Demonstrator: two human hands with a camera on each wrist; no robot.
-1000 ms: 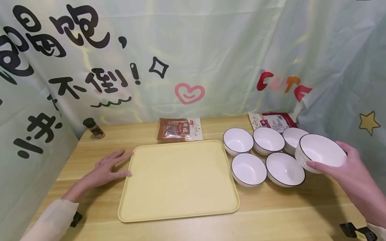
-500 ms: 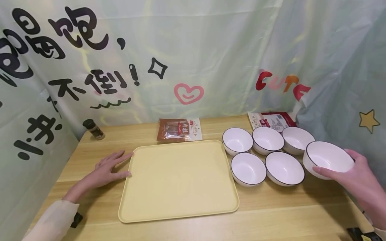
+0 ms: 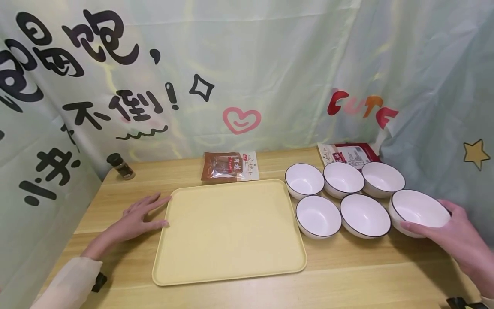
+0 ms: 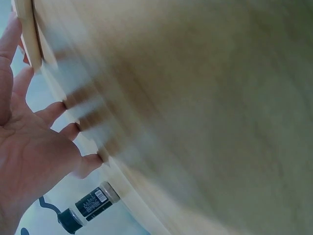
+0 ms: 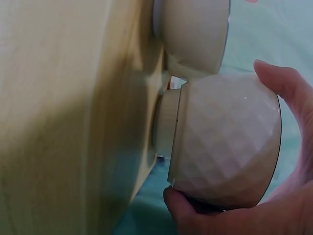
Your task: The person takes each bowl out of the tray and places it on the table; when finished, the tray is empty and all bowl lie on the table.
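My right hand (image 3: 459,240) holds a white dark-rimmed bowl (image 3: 418,210) at the right end of the front row, thumb on the near side. In the right wrist view, the faceted wall of this bowl (image 5: 230,142) sits between thumb and fingers, with a gap between its base and the tabletop. Several matching bowls stand to its left and behind, such as the front middle bowl (image 3: 364,215) and the back right bowl (image 3: 382,178). My left hand (image 3: 133,219) touches the left edge of a yellow tray (image 3: 231,231), fingers spread.
A spice jar (image 3: 121,166) with a black cap stands at the back left. Behind the tray lies a brown-and-white packet (image 3: 230,166), and a red-and-white packet (image 3: 349,155) lies behind the bowls. A printed curtain (image 3: 285,77) hangs along the wooden table's back (image 3: 270,292).
My right hand has carried the bowl rightward and down, toward the tabletop beside the front row. The back right bowl is now uncovered. My left hand and the tray have stayed put.
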